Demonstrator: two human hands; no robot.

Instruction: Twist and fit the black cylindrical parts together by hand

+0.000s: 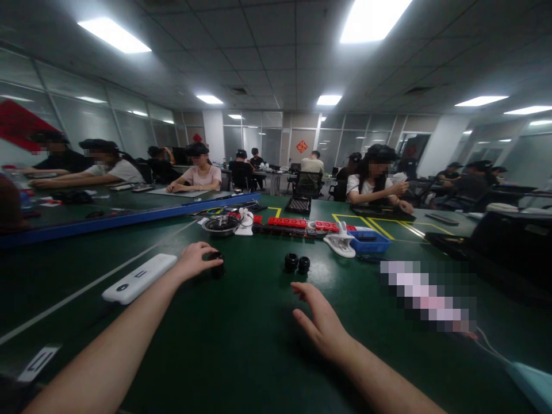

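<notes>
Curling over a small black cylinder [217,265], the fingers [211,262] of the left hand [195,260] grasp it from above while it stands on the green bench [241,345], left of the bench's middle. The thumb side faces the person, and the bare forearm runs back toward the near left corner.

The right hand [321,322] hovers low over the bench with its fingers [302,290] released and spread, holding nothing; the palm faces down and slightly left. Just beyond its fingertips, apart from them, 2 black cylinders [297,263] stand side by side, touching or nearly so. They are to the right of the grasped one, with bare green surface between.

Left of the left hand lies a white oblong device [138,278], slanted, near a white line painted across the bench. A white label [38,363] lies at the near left edge.

Toward the far edge sit a round metal bowl [221,225], a row of red blocks [302,223], a white tool [340,241] and a blue tray [370,241], the tool just beside the tray. A blue bar [129,217] runs along the far left edge. A blurred patch covers something on the right side.

Other people sit at the benches beyond, their hands resting on their own work.
</notes>
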